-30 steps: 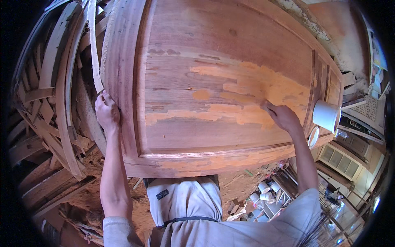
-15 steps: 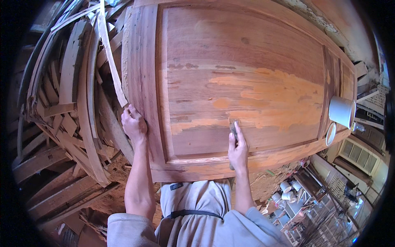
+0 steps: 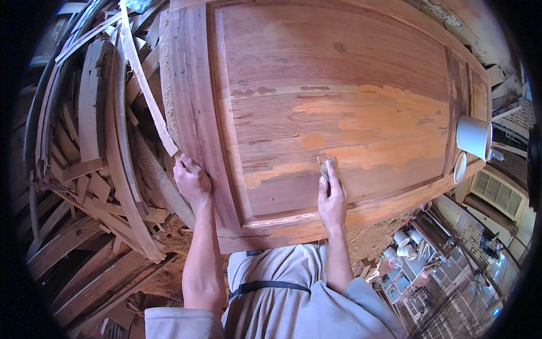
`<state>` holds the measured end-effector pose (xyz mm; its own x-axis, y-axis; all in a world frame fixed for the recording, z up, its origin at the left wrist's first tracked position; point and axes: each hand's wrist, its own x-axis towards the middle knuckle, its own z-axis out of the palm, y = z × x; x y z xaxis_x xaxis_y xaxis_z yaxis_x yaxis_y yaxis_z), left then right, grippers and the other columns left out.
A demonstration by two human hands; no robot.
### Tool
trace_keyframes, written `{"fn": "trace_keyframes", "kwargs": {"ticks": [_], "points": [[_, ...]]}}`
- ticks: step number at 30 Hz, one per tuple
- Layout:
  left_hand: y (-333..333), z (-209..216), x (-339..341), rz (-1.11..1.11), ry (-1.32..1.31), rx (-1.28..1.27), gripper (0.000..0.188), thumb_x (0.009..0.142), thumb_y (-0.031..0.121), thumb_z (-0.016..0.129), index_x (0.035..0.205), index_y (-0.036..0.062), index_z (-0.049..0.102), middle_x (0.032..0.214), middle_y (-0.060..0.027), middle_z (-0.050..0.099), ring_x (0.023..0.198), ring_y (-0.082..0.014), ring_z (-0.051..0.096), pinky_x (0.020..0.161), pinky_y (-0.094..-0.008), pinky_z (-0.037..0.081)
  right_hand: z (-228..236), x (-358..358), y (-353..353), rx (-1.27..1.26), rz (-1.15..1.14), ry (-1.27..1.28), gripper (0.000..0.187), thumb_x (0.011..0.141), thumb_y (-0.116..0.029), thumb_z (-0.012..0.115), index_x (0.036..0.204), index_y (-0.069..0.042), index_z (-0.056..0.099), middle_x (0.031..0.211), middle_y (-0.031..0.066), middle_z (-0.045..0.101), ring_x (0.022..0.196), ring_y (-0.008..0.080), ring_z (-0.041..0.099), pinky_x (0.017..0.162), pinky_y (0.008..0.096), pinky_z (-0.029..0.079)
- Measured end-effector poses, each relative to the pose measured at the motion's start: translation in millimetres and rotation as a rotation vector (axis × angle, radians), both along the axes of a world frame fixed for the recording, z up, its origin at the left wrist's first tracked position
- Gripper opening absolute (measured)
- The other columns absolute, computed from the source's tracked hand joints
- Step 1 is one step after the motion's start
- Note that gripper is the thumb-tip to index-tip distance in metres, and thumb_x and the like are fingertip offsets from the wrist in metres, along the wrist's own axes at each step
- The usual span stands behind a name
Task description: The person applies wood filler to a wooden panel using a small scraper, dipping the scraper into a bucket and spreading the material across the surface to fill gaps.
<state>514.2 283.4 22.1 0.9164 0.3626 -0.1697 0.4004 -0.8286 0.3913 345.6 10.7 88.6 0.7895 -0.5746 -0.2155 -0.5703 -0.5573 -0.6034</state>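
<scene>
A reddish-brown wooden door (image 3: 282,62) with a recessed panel lies in front of me. Orange filler (image 3: 389,121) is smeared across the panel's middle and right, in streaks along the grain. My right hand (image 3: 333,206) is closed around a putty knife (image 3: 326,166), index finger stretched along it. The blade end meets the panel at the lower edge of the filler. At the door's left edge is my left hand (image 3: 193,178), its fingers curled together. The lower end of a pale wood strip (image 3: 148,93) comes close to those fingertips; what they grip, I cannot make out.
Stacked scrap boards (image 3: 93,101) crowd the left side. On the door's right end stands a white bucket (image 3: 473,137), with a white lid (image 3: 460,168) beside it. Cans (image 3: 402,240) and clutter fill the lower right, near a pale shuttered cabinet (image 3: 498,195).
The whole view has tilted slightly. My right hand and the putty knife stay at nearly the same spot on the panel, the knife a little more upright. My left hand remains at the door's edge.
</scene>
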Motion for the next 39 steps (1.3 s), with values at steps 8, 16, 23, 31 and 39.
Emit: {"fn": "trace_keyframes", "kwargs": {"ticks": [8, 16, 23, 31, 39], "points": [[5.9, -9.5, -3.4, 0.007, -0.106, 0.008, 0.053, 0.104, 0.043, 0.035, 0.104, -0.0015, 0.063, 0.097, -0.0304, 0.064, 0.091, -0.05, 0.06, 0.078, -0.0551, 0.046, -3.1, 16.6, 1.6, -0.064, 0.001, 0.089, 0.042, 0.099, -0.017, 0.054, 0.141, -0.015, 0.054, 0.107, 0.0279, 0.064, 0.092, 0.0437, 0.064, 0.08, 0.0496, 0.053], [-4.3, 2.2, -0.4, 0.028, -0.031, -0.043, 0.053, 0.104, 0.041, 0.036, 0.103, -0.0045, 0.064, 0.098, -0.0299, 0.065, 0.093, -0.0489, 0.061, 0.08, -0.0542, 0.046, -15.1, 26.3, 18.8, -0.08, 0.049, 0.033, 0.043, 0.1, -0.019, 0.053, 0.143, -0.018, 0.052, 0.095, 0.0296, 0.062, 0.083, 0.0468, 0.063, 0.072, 0.0525, 0.053], [-2.9, 3.1, 0.4, 0.034, -0.084, -0.051, 0.05, 0.104, 0.04, 0.038, 0.102, -0.0021, 0.065, 0.098, -0.0282, 0.066, 0.095, -0.0482, 0.06, 0.082, -0.0537, 0.046, -11.3, 44.0, 41.0, -0.025, 0.025, 0.022, 0.044, 0.1, -0.017, 0.053, 0.144, -0.015, 0.051, 0.108, 0.0266, 0.065, 0.088, 0.0453, 0.063, 0.076, 0.05, 0.054], [0.1, 2.2, 1.7, 0.059, -0.082, -0.021, 0.049, 0.102, 0.039, 0.04, 0.109, -0.0015, 0.067, 0.103, -0.0275, 0.067, 0.098, -0.0461, 0.062, 0.086, -0.0508, 0.048, -3.3, 45.6, 62.5, -0.019, 0.103, 0.061, 0.041, 0.101, -0.015, 0.052, 0.142, -0.01, 0.052, 0.116, 0.0233, 0.065, 0.097, 0.0418, 0.064, 0.081, 0.048, 0.054], [0.2, -3.0, -1.2, 0.059, -0.088, -0.002, 0.052, 0.102, 0.048, 0.04, 0.099, 0.0021, 0.065, 0.096, -0.0229, 0.067, 0.091, -0.043, 0.063, 0.079, -0.0526, 0.047, 0.6, 50.0, 71.3, 0.056, 0.108, 0.085, 0.044, 0.101, -0.016, 0.053, 0.144, -0.01, 0.049, 0.114, 0.025, 0.063, 0.092, 0.0434, 0.064, 0.078, 0.0511, 0.052]]}}
